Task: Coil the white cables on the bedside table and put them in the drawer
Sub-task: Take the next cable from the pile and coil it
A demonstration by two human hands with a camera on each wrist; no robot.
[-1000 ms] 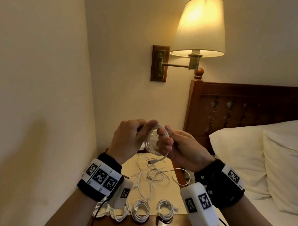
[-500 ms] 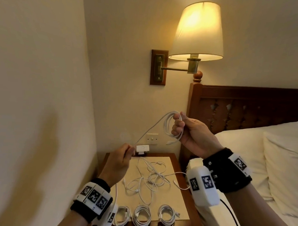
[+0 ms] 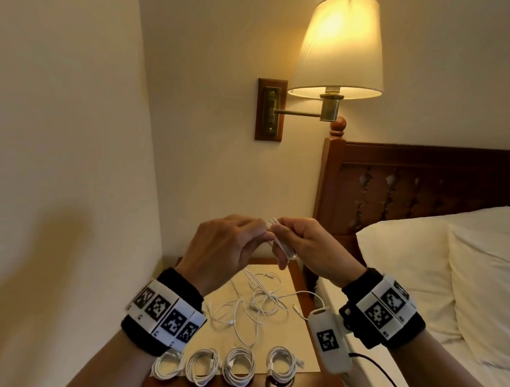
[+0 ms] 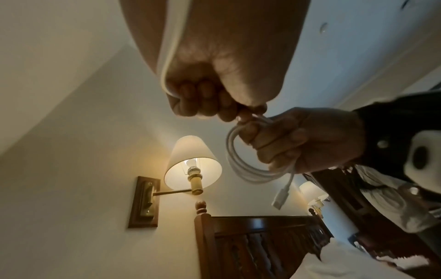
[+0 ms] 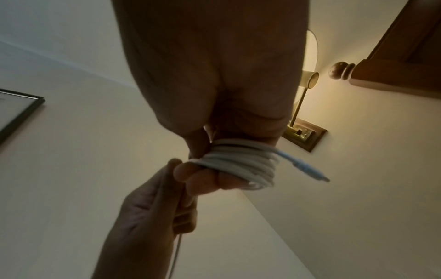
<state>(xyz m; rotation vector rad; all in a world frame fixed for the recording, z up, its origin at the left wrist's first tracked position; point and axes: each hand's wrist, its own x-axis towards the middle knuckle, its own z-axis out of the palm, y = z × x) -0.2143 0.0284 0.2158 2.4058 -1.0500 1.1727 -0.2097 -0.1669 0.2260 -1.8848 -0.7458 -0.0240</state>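
Meeting again at frame centre after drawing apart, the left hand (image 3: 228,244) pinches the cable's free run against the coil (image 4: 248,160) gripped by the right hand (image 3: 310,248), adding another loop.

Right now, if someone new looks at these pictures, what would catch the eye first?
First the lit wall lamp, glowing above the bedside table beside the dark wooden headboard. Next the two hands, left hand and right hand, meeting in mid-air around a white cable coil. Below them, four finished coils line the table's near edge, with a tangle of loose cables behind.
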